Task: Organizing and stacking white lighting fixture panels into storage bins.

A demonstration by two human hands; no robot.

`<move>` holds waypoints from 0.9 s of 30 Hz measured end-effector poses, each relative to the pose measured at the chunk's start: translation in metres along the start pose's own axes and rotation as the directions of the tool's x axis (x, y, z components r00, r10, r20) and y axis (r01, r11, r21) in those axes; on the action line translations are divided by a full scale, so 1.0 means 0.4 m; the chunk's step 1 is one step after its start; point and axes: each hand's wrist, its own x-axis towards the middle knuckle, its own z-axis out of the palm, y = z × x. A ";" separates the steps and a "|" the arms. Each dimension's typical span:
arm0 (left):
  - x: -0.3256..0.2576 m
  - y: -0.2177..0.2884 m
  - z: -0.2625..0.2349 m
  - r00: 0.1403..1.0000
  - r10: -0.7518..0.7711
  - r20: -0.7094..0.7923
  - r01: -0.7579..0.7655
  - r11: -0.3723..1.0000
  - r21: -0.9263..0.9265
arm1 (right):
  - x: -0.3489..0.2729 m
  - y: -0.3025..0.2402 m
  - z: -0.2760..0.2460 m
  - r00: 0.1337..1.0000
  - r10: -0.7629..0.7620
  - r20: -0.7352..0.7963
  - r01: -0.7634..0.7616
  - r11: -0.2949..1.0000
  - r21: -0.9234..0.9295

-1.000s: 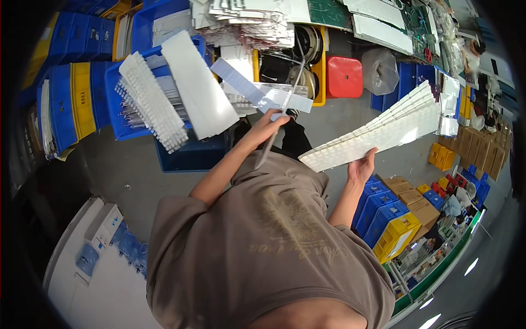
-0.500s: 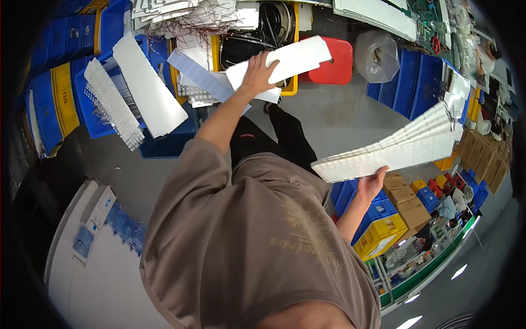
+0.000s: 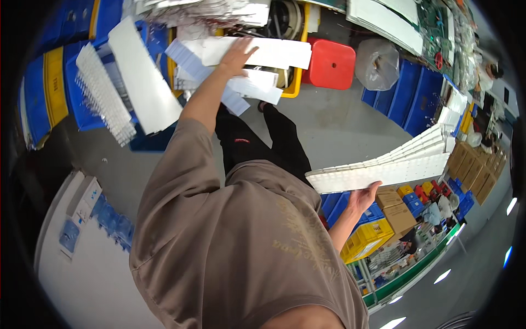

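My left hand (image 3: 235, 56) lies across a long white panel (image 3: 287, 53), fingers spread and thumb apart. Beneath and beside it are more white strips (image 3: 257, 82) and a pale bluish strip (image 3: 189, 59), piled by a yellow-rimmed bin (image 3: 300, 46). Over on the right, my right hand (image 3: 362, 200) grips a stack of long white panels (image 3: 383, 170) by its near edge. These panels fan apart toward their far right end and bear rows of small dots. The fingers under the stack are partly hidden.
Left of the pile, a wide white panel (image 3: 143, 79) and a studded white stack (image 3: 104, 93) lean on blue bins (image 3: 82, 118). Nearby are a red stool (image 3: 331, 63), a clear plastic bag (image 3: 377, 64), blue bins (image 3: 405, 93), cardboard boxes (image 3: 398, 218) and a yellow crate (image 3: 366, 240).
My left hand and the white panel under it have shifted left and away from me; the panel is now nearly level in the picture. The right hand's stack sits slightly lower.
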 end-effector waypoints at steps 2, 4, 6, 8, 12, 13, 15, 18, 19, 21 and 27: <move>-0.042 0.051 0.048 0.996 -0.055 -0.065 0.051 0.997 -0.062 | 0.004 0.015 0.048 0.998 0.044 0.038 -0.043 0.999 -0.031; -0.074 0.174 -0.049 0.990 -0.088 -0.108 0.057 0.964 -0.261 | 0.010 0.044 0.098 0.997 0.046 0.055 -0.042 0.997 -0.064; -0.159 0.258 -0.212 0.954 -0.164 -0.250 0.041 0.899 -0.435 | 0.021 0.088 0.163 0.992 0.083 0.096 -0.076 0.994 -0.081; -0.273 0.291 -0.357 0.908 -0.253 -0.334 0.068 0.875 -0.479 | 0.025 0.126 0.233 0.980 0.107 0.165 -0.094 0.992 -0.084; -0.559 0.162 -0.503 0.477 -0.700 -0.532 0.320 0.702 -0.636 | 0.015 0.210 0.376 0.940 0.158 0.303 -0.130 0.985 -0.111; -0.641 0.102 -0.516 0.329 -0.771 -0.546 0.359 0.636 -0.683 | 0.007 0.234 0.409 0.919 0.187 0.348 -0.147 0.980 -0.137; -0.785 -0.040 -0.505 0.114 -0.767 -0.632 0.588 0.564 -0.579 | -0.012 0.287 0.474 0.869 0.237 0.434 -0.170 0.967 -0.188; -0.919 -0.214 -0.470 0.037 -0.698 -0.715 0.793 0.456 -0.404 | -0.067 0.353 0.568 0.851 0.268 0.452 -0.180 0.957 -0.229; -0.936 -0.259 -0.460 0.007 -0.753 -0.658 0.835 0.366 -0.410 | -0.089 0.372 0.592 0.850 0.277 0.449 -0.181 0.953 -0.244; -0.943 -0.343 -0.425 -0.034 -0.800 -0.599 0.865 0.276 -0.418 | -0.113 0.424 0.632 0.846 0.279 0.454 -0.172 0.950 -0.262; -0.864 -0.436 -0.359 -0.043 -0.939 -0.340 0.968 0.044 -0.246 | -0.184 0.534 0.704 0.856 0.304 0.419 -0.171 0.930 -0.325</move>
